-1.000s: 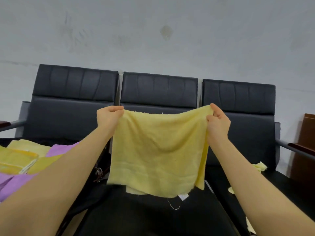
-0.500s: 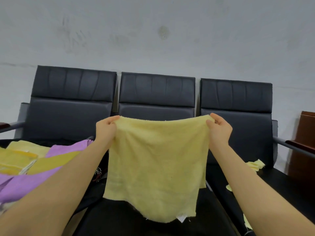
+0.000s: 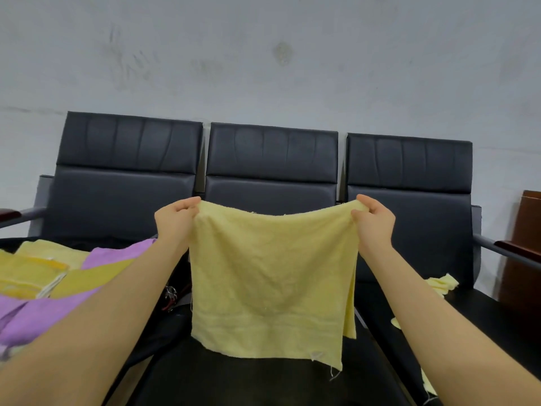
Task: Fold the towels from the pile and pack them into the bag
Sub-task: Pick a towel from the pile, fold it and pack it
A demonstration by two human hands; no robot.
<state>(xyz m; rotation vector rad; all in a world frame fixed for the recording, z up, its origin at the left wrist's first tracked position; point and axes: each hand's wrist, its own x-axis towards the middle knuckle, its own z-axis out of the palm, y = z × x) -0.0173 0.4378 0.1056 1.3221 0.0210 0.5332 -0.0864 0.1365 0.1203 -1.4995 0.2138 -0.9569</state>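
A pale yellow towel (image 3: 272,282) hangs spread in the air over the middle seat of a black bench. My left hand (image 3: 175,219) pinches its top left corner and my right hand (image 3: 373,219) pinches its top right corner. The towel's lower edge hangs just above the seat, with a small white tag near the bottom right. A pile of yellow and purple towels (image 3: 49,285) lies on the left seat. Dark bag material with a metal clasp (image 3: 169,297) shows between the pile and the held towel, mostly hidden by my left arm.
The three-seat black bench (image 3: 272,159) stands against a grey wall. Another pale yellow towel (image 3: 442,284) lies on the right seat. Metal armrests with dark wood tops stick out at both ends. A brown wooden cabinet (image 3: 527,259) stands at the far right.
Both hands have lowered the towel slightly while keeping their grip on the corners. The lower edge, first bunched on the seat, now hangs flatter and squarer.
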